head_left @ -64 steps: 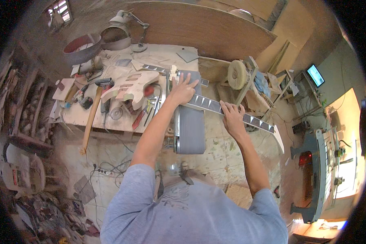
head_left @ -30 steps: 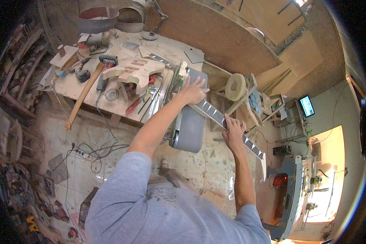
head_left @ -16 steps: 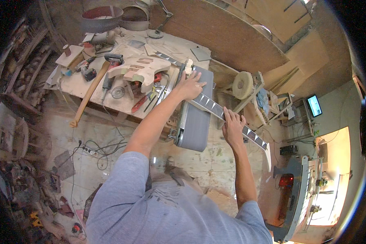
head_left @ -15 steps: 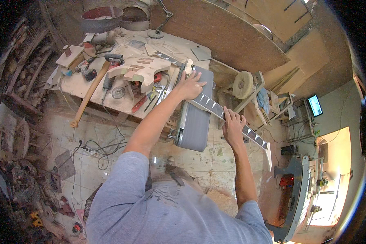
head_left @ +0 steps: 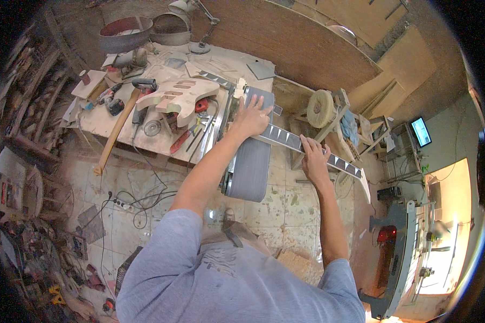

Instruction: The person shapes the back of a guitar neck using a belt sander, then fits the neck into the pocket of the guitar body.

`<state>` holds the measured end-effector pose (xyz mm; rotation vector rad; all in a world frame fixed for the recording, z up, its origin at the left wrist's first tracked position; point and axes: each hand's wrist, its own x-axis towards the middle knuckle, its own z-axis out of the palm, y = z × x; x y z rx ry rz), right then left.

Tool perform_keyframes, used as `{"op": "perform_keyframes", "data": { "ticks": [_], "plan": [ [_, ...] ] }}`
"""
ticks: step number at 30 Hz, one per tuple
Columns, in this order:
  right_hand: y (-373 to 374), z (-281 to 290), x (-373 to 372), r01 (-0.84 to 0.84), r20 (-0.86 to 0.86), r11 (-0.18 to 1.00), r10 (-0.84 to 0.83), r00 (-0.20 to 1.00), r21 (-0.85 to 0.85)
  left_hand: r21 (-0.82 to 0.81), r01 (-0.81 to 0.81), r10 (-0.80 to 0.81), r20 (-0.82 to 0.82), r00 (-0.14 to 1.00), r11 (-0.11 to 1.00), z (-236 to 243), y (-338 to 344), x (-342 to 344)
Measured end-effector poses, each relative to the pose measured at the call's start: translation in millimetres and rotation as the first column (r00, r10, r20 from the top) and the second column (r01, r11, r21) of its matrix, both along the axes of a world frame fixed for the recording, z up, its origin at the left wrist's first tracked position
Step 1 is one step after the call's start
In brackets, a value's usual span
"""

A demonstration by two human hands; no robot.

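Observation:
A guitar neck (head_left: 286, 139), with a dark fretboard and white triangular inlays facing up, lies crosswise over a belt sander (head_left: 248, 172) with a grey belt. My left hand (head_left: 250, 117) rests on the neck's end above the belt, fingers spread and stretched forward. Farther right, my right hand (head_left: 315, 159) grips the neck near its pale headstock (head_left: 365, 185). Its fingers curl over the far edge; the thumb's hold underneath is hidden. The headstock end sticks out past the sander's right side.
Left of the sander, a dusty workbench (head_left: 210, 56) carries an unfinished guitar body (head_left: 186, 97), a second inlaid fretboard (head_left: 215, 78), power tools and a long wooden piece (head_left: 116, 132). A round buffing wheel (head_left: 323, 109) stands to the right. Cables (head_left: 137, 202) trail over the tiled floor.
The guitar neck and my right hand have shifted slightly right and up in the picture, and the neck lies less steeply. The view has turned a little; both hands keep contact with the neck.

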<state>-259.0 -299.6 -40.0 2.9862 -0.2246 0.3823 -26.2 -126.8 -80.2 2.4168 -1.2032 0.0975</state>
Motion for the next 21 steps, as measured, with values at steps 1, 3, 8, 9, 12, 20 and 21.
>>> {"op": "perform_keyframes", "data": {
  "ticks": [1,3,8,9,12,20,21],
  "plan": [
    [-3,2,3,-0.005,-0.014,1.000,0.005,1.000,0.006,0.014,-0.017,0.017,-0.005,1.000,1.000,0,0,-2],
    [-10,2,7,-0.034,0.001,0.999,0.034,0.999,0.012,0.046,-0.036,0.037,-0.018,0.999,0.998,5,1,-9],
    [-8,3,28,-0.116,0.044,0.993,0.115,0.992,0.037,0.051,-0.137,0.134,0.056,0.989,0.989,2,15,-7],
    [-6,2,33,-0.122,0.050,0.992,0.120,0.992,0.033,0.020,-0.160,0.158,0.083,0.984,0.987,-1,19,-4],
    [-2,-6,47,-0.123,0.057,0.992,0.123,0.991,-0.002,-0.022,-0.195,0.196,0.012,0.981,0.980,-4,28,4],
    [14,-23,58,-0.109,0.081,0.990,0.116,0.990,-0.090,0.050,-0.221,0.219,0.038,0.975,0.974,1,45,10],
    [14,-24,59,-0.102,0.083,0.990,0.110,0.990,-0.094,0.052,-0.223,0.221,0.034,0.975,0.973,3,45,10]
  ]
}}
